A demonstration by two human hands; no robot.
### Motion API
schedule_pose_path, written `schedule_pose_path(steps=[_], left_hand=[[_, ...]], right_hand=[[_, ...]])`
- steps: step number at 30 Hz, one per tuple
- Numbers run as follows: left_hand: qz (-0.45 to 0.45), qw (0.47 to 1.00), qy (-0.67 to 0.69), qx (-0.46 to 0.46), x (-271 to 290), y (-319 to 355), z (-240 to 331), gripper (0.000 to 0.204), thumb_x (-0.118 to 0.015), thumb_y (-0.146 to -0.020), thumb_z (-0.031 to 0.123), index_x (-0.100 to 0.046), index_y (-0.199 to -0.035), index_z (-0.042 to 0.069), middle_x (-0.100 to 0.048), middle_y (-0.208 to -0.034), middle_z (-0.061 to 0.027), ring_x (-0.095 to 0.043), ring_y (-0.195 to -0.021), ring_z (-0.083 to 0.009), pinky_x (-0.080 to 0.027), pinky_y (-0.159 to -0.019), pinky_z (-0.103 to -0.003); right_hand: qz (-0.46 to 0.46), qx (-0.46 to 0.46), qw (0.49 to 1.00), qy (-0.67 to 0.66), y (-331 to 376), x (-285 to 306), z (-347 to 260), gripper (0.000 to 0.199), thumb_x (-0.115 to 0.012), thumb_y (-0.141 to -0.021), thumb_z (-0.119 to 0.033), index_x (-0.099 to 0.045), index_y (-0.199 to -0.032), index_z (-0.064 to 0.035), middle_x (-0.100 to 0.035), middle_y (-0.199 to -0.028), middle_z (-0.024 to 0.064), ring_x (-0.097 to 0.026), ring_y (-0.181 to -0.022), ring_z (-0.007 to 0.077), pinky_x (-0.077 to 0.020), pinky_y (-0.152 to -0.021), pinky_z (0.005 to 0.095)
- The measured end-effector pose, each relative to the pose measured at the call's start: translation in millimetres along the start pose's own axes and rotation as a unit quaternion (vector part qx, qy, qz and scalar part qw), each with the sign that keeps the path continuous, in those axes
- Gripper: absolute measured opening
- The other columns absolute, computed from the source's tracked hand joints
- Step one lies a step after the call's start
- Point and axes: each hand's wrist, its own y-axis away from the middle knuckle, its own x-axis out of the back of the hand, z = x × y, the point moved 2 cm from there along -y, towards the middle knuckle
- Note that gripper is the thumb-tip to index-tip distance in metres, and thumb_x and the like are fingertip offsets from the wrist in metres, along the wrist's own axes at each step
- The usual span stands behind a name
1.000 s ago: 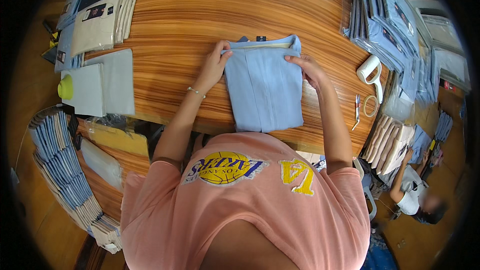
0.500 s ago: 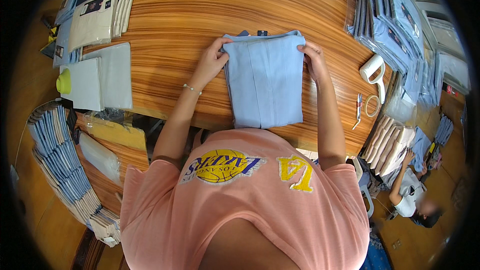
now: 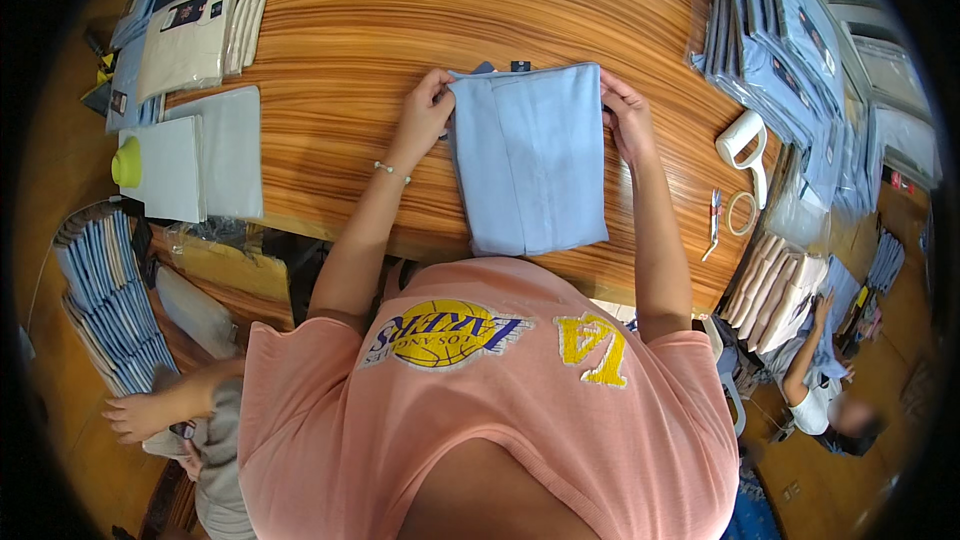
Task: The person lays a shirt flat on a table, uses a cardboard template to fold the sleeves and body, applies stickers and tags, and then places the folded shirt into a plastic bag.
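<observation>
A folded light blue garment (image 3: pixel 530 160) lies on the wooden table in front of me, with a small dark tag (image 3: pixel 520 67) poking out past its far edge. My left hand (image 3: pixel 428 115) pinches the far left corner, fingers curled at the cloth. At the far right corner, my right hand (image 3: pixel 628 112) grips the edge, its fingertips partly hidden behind the fabric.
On the right are a white lint roller (image 3: pixel 745 145), a tape roll (image 3: pixel 741 213), small snips (image 3: pixel 713 225) and bagged blue garments (image 3: pixel 790 60). Left are white sheets (image 3: pixel 230 150) and folded clothes (image 3: pixel 110 280). Another person's hand (image 3: pixel 140 417) reaches in at lower left.
The garment's far edge has straightened, and my right fingers have shifted up behind its corner. Another person's arm has come in at lower left beside the stacked clothes.
</observation>
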Motion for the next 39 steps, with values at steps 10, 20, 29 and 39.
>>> schedule_pose_path(steps=[10,20,29,39], left_hand=[[-0.003,0.993,0.088,0.084,5,-3,1,0.015,-0.043,-0.093,0.012,-0.053,-0.098,0.002,-0.058,-0.078,-0.0038,-0.055,-0.062,-0.0077,-0.047,-0.051,-0.021],[0.018,0.959,0.258,0.119,2,19,17,0.025,-0.056,-0.088,0.021,-0.055,-0.104,0.002,-0.059,-0.087,-0.0033,-0.057,-0.072,-0.0102,-0.048,-0.063,-0.023],[0.209,0.872,-0.366,-0.248,3,7,16,0.034,-0.073,-0.071,0.014,-0.058,-0.097,-0.003,-0.061,-0.085,-0.0149,-0.058,-0.074,-0.0278,-0.047,-0.07,-0.032],[-0.047,0.986,-0.054,-0.149,26,-5,62,0.021,-0.069,-0.078,0.011,-0.057,-0.093,0.002,-0.062,-0.077,-0.0068,-0.056,-0.067,-0.0107,-0.044,-0.06,-0.023]], right_hand=[[-0.005,0.071,0.997,0.018,-7,1,11,0.037,-0.053,-0.08,0.006,-0.056,-0.116,-0.001,-0.062,-0.088,0.0016,-0.055,-0.069,0.006,-0.0429,-0.056,0.0174],[0.063,0.213,0.956,0.193,-14,-6,7,0.025,-0.053,-0.076,0.01,-0.055,-0.098,-0.0014,-0.058,-0.076,0.0012,-0.052,-0.065,0.0064,-0.0433,-0.058,0.0193],[0.213,0.183,0.83,0.482,7,-28,-16,0.034,-0.066,-0.078,-0.03,-0.058,-0.094,-0.0016,-0.064,-0.082,0.0166,-0.062,-0.074,0.0299,-0.048,-0.067,0.0359],[0.034,0.203,0.96,0.19,53,-21,-61,0.012,-0.071,-0.075,-0.007,-0.062,-0.082,-0.0032,-0.059,-0.07,-0.0024,-0.049,-0.062,0.0042,-0.039,-0.054,0.0194]])
